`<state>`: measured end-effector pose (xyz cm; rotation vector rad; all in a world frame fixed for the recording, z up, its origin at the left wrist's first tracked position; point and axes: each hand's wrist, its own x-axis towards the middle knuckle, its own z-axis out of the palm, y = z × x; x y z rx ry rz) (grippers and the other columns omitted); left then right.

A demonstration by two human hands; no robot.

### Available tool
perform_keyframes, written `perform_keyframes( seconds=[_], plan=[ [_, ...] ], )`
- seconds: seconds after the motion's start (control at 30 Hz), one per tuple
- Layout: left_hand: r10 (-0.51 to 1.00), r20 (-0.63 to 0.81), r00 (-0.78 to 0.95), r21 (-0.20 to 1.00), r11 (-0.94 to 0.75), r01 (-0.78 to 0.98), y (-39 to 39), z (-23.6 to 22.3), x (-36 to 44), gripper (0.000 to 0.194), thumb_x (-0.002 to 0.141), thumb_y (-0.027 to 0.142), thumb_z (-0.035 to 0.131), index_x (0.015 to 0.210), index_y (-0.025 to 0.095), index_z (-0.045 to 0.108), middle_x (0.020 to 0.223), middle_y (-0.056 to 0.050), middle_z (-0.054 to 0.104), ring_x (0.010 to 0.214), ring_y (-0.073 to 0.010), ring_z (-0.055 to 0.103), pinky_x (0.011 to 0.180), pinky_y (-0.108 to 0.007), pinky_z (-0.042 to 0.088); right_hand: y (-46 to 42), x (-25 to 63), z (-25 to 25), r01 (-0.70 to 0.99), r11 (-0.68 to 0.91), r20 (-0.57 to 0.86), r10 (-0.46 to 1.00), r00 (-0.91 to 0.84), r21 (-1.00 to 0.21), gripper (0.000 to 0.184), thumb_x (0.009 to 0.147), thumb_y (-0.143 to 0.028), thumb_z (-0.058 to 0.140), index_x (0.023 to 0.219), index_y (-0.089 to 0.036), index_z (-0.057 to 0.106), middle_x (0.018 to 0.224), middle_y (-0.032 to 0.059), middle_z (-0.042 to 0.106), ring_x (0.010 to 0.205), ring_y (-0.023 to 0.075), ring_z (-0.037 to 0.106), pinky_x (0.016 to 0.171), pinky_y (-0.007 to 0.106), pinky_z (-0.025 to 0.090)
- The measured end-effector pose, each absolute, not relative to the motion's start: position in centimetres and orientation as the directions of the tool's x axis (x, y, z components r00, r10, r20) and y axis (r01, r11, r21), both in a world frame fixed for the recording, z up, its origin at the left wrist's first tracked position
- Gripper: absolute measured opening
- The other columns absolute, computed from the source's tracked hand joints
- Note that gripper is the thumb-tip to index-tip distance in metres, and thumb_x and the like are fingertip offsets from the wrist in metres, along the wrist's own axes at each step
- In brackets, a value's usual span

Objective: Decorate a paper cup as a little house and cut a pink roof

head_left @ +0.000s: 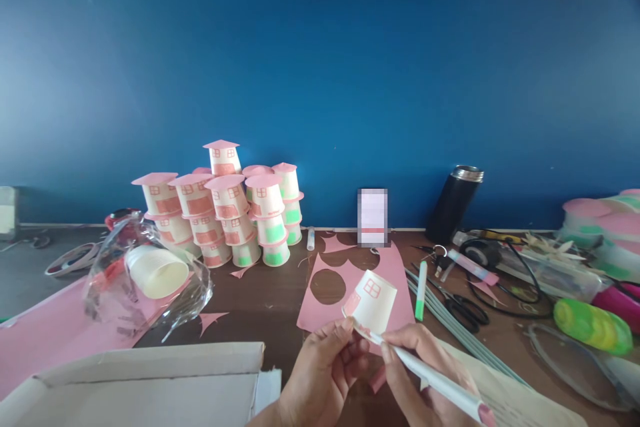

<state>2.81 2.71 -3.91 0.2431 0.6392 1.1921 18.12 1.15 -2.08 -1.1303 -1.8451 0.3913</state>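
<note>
A white paper cup (376, 300), tilted with its base upward, bears a pink-red drawn window and a coloured patch on its left side. My left hand (325, 367) pinches the cup near its rim. In my right hand (425, 367) is a white marker pen (437, 380), its tip against or very close to the cup's rim. Beneath the cup lies a pink paper sheet (400, 273) with round holes cut out. A green-and-white marker (421, 290) rests right of the cup, by black scissors (465, 310).
Stacked paper-cup houses (225, 210) with pink roofs stand at the back left. Spare cups in a clear plastic bag (157, 271) lie before them, behind a white box (135, 373). A black bottle (453, 207) leans against the blue wall (320, 80). Clutter, including a yellow-green bottle (593, 325), fills the right.
</note>
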Motion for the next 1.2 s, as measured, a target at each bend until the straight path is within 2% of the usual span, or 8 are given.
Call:
perform_keyframes(
  seconds=[0.23, 0.37, 0.53, 0.7, 0.9, 1.03, 1.2],
  plan=[
    [0.921, -0.315, 0.227, 0.517, 0.367, -0.773, 2.67, -3.96, 2.74, 0.022, 0.067, 0.026, 0.084, 0.074, 0.008, 0.072, 0.068, -0.006, 0.069, 0.065, -0.0109, 0.064, 0.059, -0.018, 0.051, 1.17, 18.15, -1.86, 0.545, 0.544, 0.540, 0.821, -0.187, -0.638, 0.008, 0.093, -0.027, 0.052, 0.088, -0.024, 0.056, 0.067, -0.0036, 0.061, 0.054, 0.0121, 0.060, 0.053, 0.022, 0.048],
    [0.932, -0.279, 0.232, 0.528, 0.351, -0.774, 2.71, -3.98, 2.74, 0.020, 0.071, 0.025, 0.081, 0.073, 0.009, 0.071, 0.068, -0.005, 0.069, 0.064, -0.0102, 0.063, 0.058, -0.017, 0.050, 1.27, 18.22, -1.79, 0.536, 0.569, 0.531, 0.811, -0.245, -0.623, 0.005, 0.093, -0.025, 0.053, 0.090, -0.023, 0.057, 0.072, -0.0012, 0.066, 0.058, 0.0129, 0.064, 0.055, 0.021, 0.050],
    [0.927, -0.299, 0.224, 0.530, 0.357, -0.769, 2.77, -3.98, 2.78, 0.021, 0.068, 0.026, 0.083, 0.071, 0.010, 0.070, 0.064, -0.003, 0.066, 0.062, -0.0100, 0.062, 0.056, -0.017, 0.048, 1.29, 18.10, -2.00, 0.531, 0.564, 0.539, 0.813, -0.220, -0.633, 0.005, 0.093, -0.025, 0.053, 0.092, -0.024, 0.057, 0.073, -0.0016, 0.067, 0.060, 0.0134, 0.066, 0.059, 0.021, 0.051],
    [0.931, -0.265, 0.252, 0.543, 0.360, -0.759, 2.65, -3.96, 2.80, 0.021, 0.071, 0.026, 0.081, 0.072, 0.008, 0.069, 0.064, -0.004, 0.066, 0.060, -0.0094, 0.061, 0.056, -0.017, 0.048, 1.21, 18.00, -2.09, 0.530, 0.566, 0.539, 0.812, -0.224, -0.632, 0.004, 0.093, -0.025, 0.053, 0.092, -0.025, 0.057, 0.075, -0.0016, 0.067, 0.062, 0.0131, 0.066, 0.060, 0.021, 0.051],
    [0.901, -0.383, 0.202, 0.492, 0.384, -0.781, 2.86, -3.79, 2.62, 0.016, 0.078, 0.022, 0.075, 0.074, 0.008, 0.070, 0.064, -0.003, 0.065, 0.056, -0.0077, 0.061, 0.048, -0.015, 0.049, 1.28, 18.12, -2.13, 0.547, 0.550, 0.534, 0.820, -0.208, -0.631, 0.010, 0.093, -0.028, 0.054, 0.085, -0.024, 0.058, 0.067, -0.0013, 0.064, 0.053, 0.0134, 0.062, 0.054, 0.022, 0.051],
    [0.896, -0.386, 0.219, 0.498, 0.402, -0.768, 2.98, -3.63, 2.50, 0.016, 0.082, 0.022, 0.071, 0.076, 0.007, 0.069, 0.062, -0.003, 0.065, 0.049, -0.0058, 0.058, 0.043, -0.013, 0.047, 1.41, 18.22, -2.31, 0.527, 0.570, 0.548, 0.808, -0.217, -0.631, 0.010, 0.093, -0.028, 0.052, 0.086, -0.024, 0.057, 0.073, 0.0018, 0.069, 0.053, 0.0130, 0.063, 0.054, 0.021, 0.054],
    [0.894, -0.397, 0.206, 0.491, 0.397, -0.776, 2.90, -3.43, 2.48, 0.014, 0.078, 0.020, 0.075, 0.074, 0.008, 0.068, 0.057, 0.001, 0.061, 0.045, -0.0052, 0.056, 0.038, -0.012, 0.044, 1.40, 18.40, -2.32, 0.563, 0.555, 0.539, 0.814, -0.216, -0.612, 0.008, 0.093, -0.029, 0.052, 0.089, -0.024, 0.057, 0.067, -0.0003, 0.065, 0.054, 0.0141, 0.063, 0.057, 0.023, 0.056]
  ],
)
